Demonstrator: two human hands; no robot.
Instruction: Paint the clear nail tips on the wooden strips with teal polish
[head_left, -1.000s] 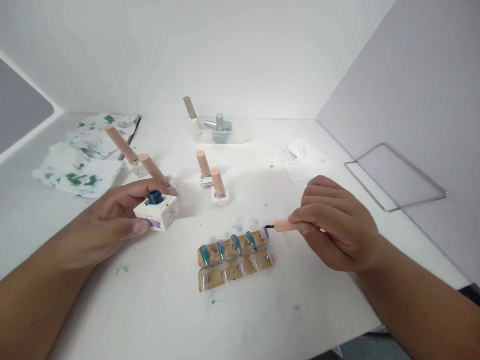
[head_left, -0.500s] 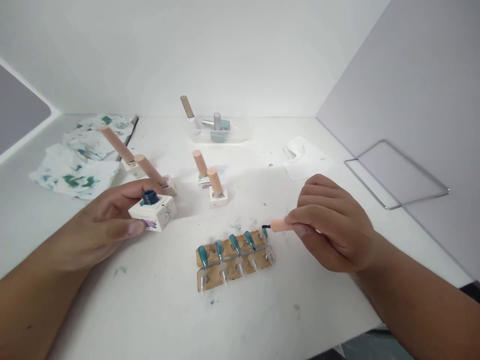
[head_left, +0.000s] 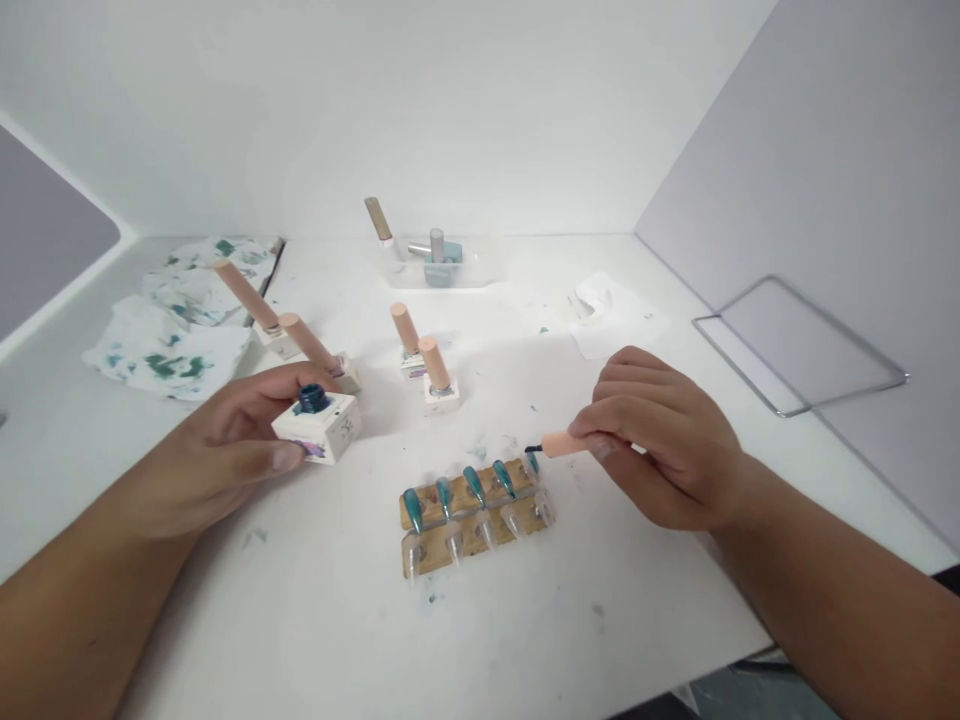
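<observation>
My left hand (head_left: 225,450) grips an uncapped square white polish bottle (head_left: 319,425) with teal polish at its neck, resting on the white table. My right hand (head_left: 660,440) pinches a peach-handled brush cap (head_left: 562,444), its dark tip just above the rightmost nail tip. A wooden holder (head_left: 472,515) lies between the hands with two rows of false nail tips: the back row is painted teal, the front row is clear.
Several capped white bottles with peach caps (head_left: 435,375) stand behind the holder. Stained paper towels (head_left: 169,345) lie at the left, a clear tray with bottles (head_left: 439,262) at the back, a white tissue (head_left: 611,315) and a wire frame (head_left: 799,345) at the right.
The brush tip has lifted slightly off the rightmost nail tip and drifted left. The left hand with the bottle has stayed about where it was.
</observation>
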